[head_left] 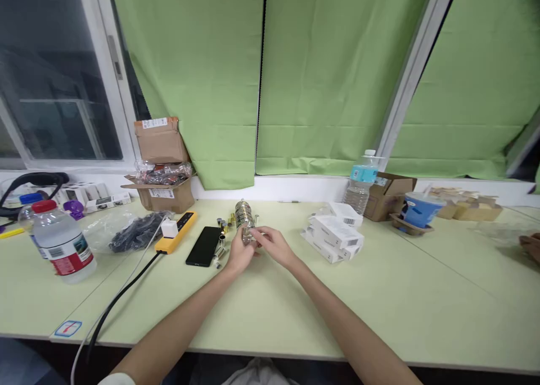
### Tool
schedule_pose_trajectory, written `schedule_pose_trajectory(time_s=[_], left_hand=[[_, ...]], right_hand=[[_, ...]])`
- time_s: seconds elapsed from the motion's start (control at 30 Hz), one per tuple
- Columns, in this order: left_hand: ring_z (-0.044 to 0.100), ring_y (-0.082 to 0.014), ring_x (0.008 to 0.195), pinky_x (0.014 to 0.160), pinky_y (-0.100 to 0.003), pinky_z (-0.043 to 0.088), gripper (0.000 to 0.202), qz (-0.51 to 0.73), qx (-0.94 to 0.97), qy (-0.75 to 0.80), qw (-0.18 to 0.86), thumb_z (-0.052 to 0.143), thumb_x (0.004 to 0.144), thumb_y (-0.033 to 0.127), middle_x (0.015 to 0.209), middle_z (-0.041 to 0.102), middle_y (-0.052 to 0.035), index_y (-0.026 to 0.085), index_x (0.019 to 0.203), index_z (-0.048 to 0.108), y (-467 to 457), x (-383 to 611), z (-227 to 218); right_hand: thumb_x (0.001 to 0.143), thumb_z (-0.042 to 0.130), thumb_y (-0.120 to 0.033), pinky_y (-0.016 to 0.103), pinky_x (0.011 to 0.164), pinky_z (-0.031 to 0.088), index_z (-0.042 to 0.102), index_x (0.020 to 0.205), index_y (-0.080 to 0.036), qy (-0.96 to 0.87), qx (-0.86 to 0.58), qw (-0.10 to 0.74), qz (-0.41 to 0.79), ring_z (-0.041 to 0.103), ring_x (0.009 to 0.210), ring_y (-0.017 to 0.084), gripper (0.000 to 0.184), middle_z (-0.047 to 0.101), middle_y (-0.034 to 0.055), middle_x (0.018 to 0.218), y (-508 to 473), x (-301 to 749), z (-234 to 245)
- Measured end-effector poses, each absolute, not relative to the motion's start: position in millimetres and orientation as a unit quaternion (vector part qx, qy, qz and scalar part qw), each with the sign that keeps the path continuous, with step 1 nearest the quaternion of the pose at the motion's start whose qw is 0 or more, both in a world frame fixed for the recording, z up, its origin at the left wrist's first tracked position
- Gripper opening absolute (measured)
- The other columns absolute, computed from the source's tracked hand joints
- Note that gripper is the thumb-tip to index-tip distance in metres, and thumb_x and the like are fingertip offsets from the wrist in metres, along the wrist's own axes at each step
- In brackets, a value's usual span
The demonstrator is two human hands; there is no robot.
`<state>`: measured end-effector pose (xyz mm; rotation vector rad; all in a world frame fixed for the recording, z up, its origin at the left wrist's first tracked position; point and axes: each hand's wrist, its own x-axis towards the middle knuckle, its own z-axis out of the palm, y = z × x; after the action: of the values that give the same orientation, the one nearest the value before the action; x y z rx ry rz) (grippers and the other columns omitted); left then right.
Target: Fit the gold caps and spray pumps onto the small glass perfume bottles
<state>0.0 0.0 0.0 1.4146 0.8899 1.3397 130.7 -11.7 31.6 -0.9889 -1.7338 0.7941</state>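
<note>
Above the table [312, 317]; left hand [241, 256] and right hand [275, 245], fingers holding ribbed metallic cylinder [243, 215]; red-white label [72, 254] unreadable

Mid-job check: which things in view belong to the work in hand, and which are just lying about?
In the work:
ribbed shiny cylinder
left hand, gripping it
right hand, at its near end
probably the small metal cylinders

Likely just lying about:
black smartphone
yellow power strip
red-capped bottle
blue-labelled bottle
blue cup
</note>
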Motion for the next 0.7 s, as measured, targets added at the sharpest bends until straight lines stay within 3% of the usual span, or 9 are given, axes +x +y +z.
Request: schedule_pose_trajectory(time_s=[0.13, 0.3, 0.43, 0.57, 0.7], left_hand=[[0.067, -0.0228, 0.088, 0.068, -0.037, 0.063, 0.045, 0.546, 0.548, 0.318, 0.548, 0.074, 0.074, 0.032, 0.112, 0.067, -0.0117, 0.016, 0.114, 0.060, 5, -5, 4], [0.068, -0.0217, 0.083, 0.069, -0.040, 0.064, 0.050, 0.536, 0.512, 0.307, 0.597, 0.084, 0.062, 0.032, 0.099, 0.069, -0.0103, 0.012, 0.103, 0.065, 3, -5, 7], [0.068, -0.0228, 0.082, 0.063, -0.039, 0.064, 0.052, 0.525, 0.517, 0.313, 0.600, 0.086, 0.059, 0.037, 0.095, 0.070, -0.0108, 0.011, 0.101, 0.066, 1, -9, 15], [0.069, -0.0239, 0.081, 0.059, -0.038, 0.064, 0.051, 0.518, 0.507, 0.324, 0.608, 0.078, 0.067, 0.048, 0.094, 0.070, -0.0127, 0.011, 0.101, 0.067, 0, -12, 20], [0.071, -0.0249, 0.085, 0.065, -0.038, 0.063, 0.054, 0.502, 0.486, 0.307, 0.646, 0.065, 0.077, 0.059, 0.095, 0.072, -0.0146, 0.013, 0.104, 0.066, -1, -12, 21]], right_hand=[[0.084, 0.048, -0.065, 0.032, 0.063, 0.051, 0.072, 0.085, -0.016, -0.651, -0.442, 0.524, 0.326, 0.065, 0.064, 0.020, 0.054, 0.072, 0.0073, 0.087, 3, 140, 19], [0.078, 0.049, -0.073, 0.031, 0.055, 0.049, 0.065, 0.067, -0.017, -0.601, -0.478, 0.542, 0.341, 0.061, 0.054, 0.019, 0.060, 0.066, 0.0050, 0.063, 25, 151, -5], [0.076, 0.047, -0.077, 0.031, 0.053, 0.048, 0.065, 0.068, -0.017, -0.576, -0.477, 0.550, 0.371, 0.059, 0.051, 0.018, 0.063, 0.065, 0.0052, 0.060, 35, 157, -11], [0.076, 0.050, -0.075, 0.030, 0.054, 0.046, 0.066, 0.069, -0.017, -0.578, -0.473, 0.539, 0.388, 0.059, 0.053, 0.018, 0.061, 0.064, 0.0047, 0.058, 35, 157, -11], [0.076, 0.050, -0.075, 0.028, 0.054, 0.045, 0.062, 0.067, -0.017, -0.585, -0.468, 0.536, 0.389, 0.055, 0.053, 0.016, 0.059, 0.059, 0.0023, 0.055, 31, 155, -10]])
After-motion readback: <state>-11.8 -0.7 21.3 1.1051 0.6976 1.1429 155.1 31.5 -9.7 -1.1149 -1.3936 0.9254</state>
